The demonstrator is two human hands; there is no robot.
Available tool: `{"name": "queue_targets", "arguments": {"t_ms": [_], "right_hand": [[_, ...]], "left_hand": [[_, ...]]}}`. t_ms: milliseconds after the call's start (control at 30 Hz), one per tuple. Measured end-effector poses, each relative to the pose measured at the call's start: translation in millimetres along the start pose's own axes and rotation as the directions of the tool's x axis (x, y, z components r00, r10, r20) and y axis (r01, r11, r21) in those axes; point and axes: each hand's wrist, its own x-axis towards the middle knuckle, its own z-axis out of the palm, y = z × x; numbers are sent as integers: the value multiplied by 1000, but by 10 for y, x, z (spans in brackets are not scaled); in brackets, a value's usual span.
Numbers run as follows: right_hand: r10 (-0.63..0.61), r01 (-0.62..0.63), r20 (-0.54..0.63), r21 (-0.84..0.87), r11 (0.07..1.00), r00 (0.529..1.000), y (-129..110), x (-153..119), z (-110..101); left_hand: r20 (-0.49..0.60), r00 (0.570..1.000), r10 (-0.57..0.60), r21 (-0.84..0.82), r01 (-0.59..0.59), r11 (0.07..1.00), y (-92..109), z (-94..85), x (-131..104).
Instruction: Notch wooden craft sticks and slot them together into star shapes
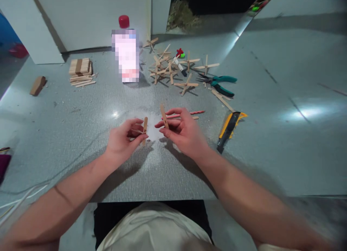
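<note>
My left hand (128, 135) pinches a wooden craft stick (145, 125) between thumb and fingers, and the stick stands nearly upright. A second craft stick (163, 115) is gripped by my right hand (180, 130), tilted a little to the left. Dark marks show near the middle of each stick. The two sticks are apart, held above the grey table. Under the fingers of my right hand lies a red pencil (198, 113), partly hidden, with another flat stick (194, 118) beside it.
Several crossed-stick pieces (186, 84) lie at the back middle, near teal pliers (223, 85). A yellow utility knife (230, 130) rests at right. A red-capped bottle (124, 21), a bundle of sticks (80, 66) and a brown block (38, 85) stand back left.
</note>
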Motion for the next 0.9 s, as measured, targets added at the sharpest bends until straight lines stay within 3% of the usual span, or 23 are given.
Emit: {"name": "queue_targets", "arguments": {"t_ms": [133, 233, 400, 567, 733, 833, 900], "right_hand": [[-24, 24, -6, -5, 1000, 1000, -29, 18, -50], [-89, 86, -96, -38, 996, 991, -83, 56, -154], [-179, 122, -278, -210, 970, 944, -154, 137, -382], [-219, 107, -310, -342, 934, 925, -182, 176, -533], [-218, 76, -235, -498, 864, 947, -259, 172, -646], [-160, 110, -36, -576, 810, 986, -286, 152, -624], [-105, 172, 146, -591, 788, 984, -277, 134, -553]], "left_hand": [[-14, 999, 38, 25, -37, 999, -16, -7, 21], [-21, 998, 55, 59, -54, 997, -30, -20, 44], [37, 996, 83, 118, -87, 989, -52, -44, 66], [80, 990, 119, 260, -136, 956, -110, 2, 160], [72, 973, 219, 385, -230, 894, -90, 54, 199], [120, 953, 278, 361, -302, 882, -43, 63, 149], [181, 930, 319, 332, -363, 871, -21, 69, 112]]}}
